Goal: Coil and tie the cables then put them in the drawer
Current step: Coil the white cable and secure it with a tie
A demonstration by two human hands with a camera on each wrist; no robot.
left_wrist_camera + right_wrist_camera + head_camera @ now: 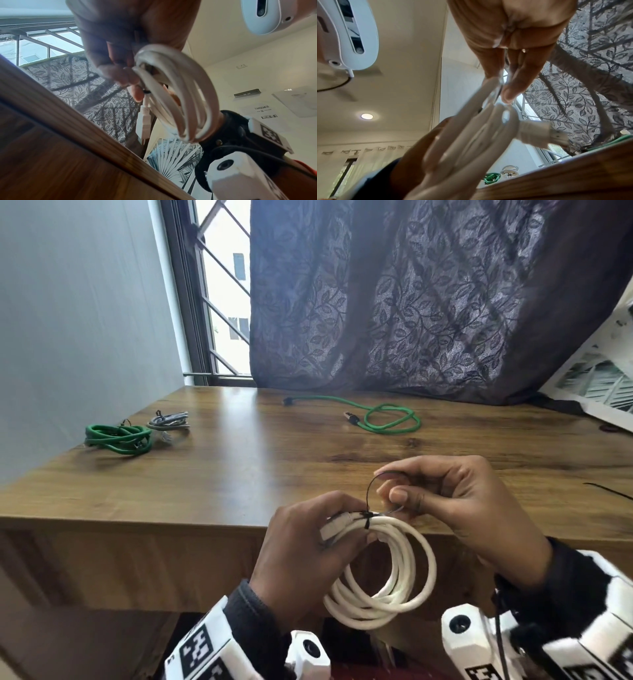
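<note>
A coiled white cable [387, 573] hangs in front of the wooden table's front edge [137, 523]. My left hand [308, 546] grips its top where a black zip tie [367, 517] wraps the loops. My right hand [445, 501] pinches the tie's free tail, which arcs up to the fingertips. The left wrist view has the white coil [180, 97] with a white plug [144, 127] dangling beside the left fingers [120, 75]. From the right wrist the white coil [471, 135] is blurred below the right fingers [513, 83]. No drawer is in view.
A tied green cable coil [118, 438] and a tied grey cable bundle [169, 421] lie at the table's far left. A loose green cable [380, 416] sprawls at the back centre. A spare black zip tie [613, 493] lies at the right edge. A dark curtain [428, 296] hangs behind.
</note>
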